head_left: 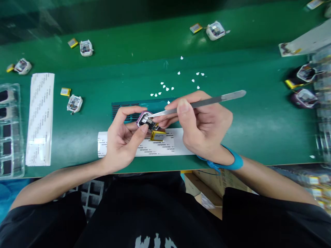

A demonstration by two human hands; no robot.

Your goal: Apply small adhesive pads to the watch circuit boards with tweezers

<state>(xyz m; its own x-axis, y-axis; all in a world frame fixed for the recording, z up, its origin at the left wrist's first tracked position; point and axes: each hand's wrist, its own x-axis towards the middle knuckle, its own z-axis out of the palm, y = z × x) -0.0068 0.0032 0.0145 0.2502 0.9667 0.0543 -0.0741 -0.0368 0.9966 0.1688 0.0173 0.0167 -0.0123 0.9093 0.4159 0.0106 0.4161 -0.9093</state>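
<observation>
My left hand [125, 139] is closed around a small purple-rimmed device housing [145, 119], its circuit board facing up. A yellow-edged battery [158, 135] hangs off the housing's lower right. Between thumb and fingers of my right hand [204, 124] is a pair of metal tweezers [204, 102], slanting down to the left with the tips at the board. Whether the tips grip anything is too small to tell. Below both hands lies a white printed adhesive sheet [181, 146], and behind them a dark slotted strip [124, 105] is partly covered.
Small white round stickers [167, 89] are scattered beyond my hands. Open white housings with batteries [74, 103] stand around the green table [103, 79]. At left are a stack of printed sheets [40, 119] and a clear tray [11, 131]; purple housings [305, 98] sit at right.
</observation>
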